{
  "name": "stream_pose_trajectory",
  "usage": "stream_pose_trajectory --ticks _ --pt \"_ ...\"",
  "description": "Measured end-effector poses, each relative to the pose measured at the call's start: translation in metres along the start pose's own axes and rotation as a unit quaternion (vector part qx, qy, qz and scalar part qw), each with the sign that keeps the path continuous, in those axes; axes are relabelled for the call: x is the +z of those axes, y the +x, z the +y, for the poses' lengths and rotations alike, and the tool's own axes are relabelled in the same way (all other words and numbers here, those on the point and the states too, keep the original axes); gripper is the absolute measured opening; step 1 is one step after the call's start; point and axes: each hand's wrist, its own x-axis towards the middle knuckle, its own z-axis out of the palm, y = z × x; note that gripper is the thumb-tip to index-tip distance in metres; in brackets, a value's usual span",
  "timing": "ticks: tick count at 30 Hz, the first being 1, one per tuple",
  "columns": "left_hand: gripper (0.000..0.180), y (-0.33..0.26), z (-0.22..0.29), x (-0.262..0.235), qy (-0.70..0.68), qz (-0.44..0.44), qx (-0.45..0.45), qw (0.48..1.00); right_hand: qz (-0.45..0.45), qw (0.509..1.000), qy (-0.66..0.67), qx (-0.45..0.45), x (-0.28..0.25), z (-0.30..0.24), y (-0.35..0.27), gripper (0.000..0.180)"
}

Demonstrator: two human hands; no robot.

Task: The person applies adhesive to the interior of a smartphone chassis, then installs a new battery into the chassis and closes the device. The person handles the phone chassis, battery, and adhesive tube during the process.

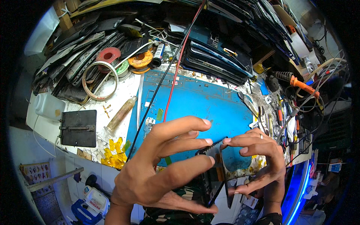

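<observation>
matt blue rubber mat (202, 101), glossy phone screen (212, 180)

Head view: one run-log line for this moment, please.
left hand: holds phone screen panel | right hand: grip on panel's right edge, ring on finger | below: blue work mat | left: amber bottle

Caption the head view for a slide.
Both hands, left hand and right hand, hold a phone screen part above a blue mat.
</observation>
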Motion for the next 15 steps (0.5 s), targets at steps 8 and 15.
stream_pose_trajectory --ticks 8,15 --pt "0.057 0.0074 0.0047 -0.0028 0.014 -0.009 0.015 1.000 0.019 1.000 0.006 -0.012 0.0036 -0.0014 0.0005 0.067" --pt "0.055 0.0094 0.0065 -0.0020 0.024 -0.009 0.009 1.000 0.024 1.000 -0.010 -0.003 0.0042 0.0004 0.0002 0.072"
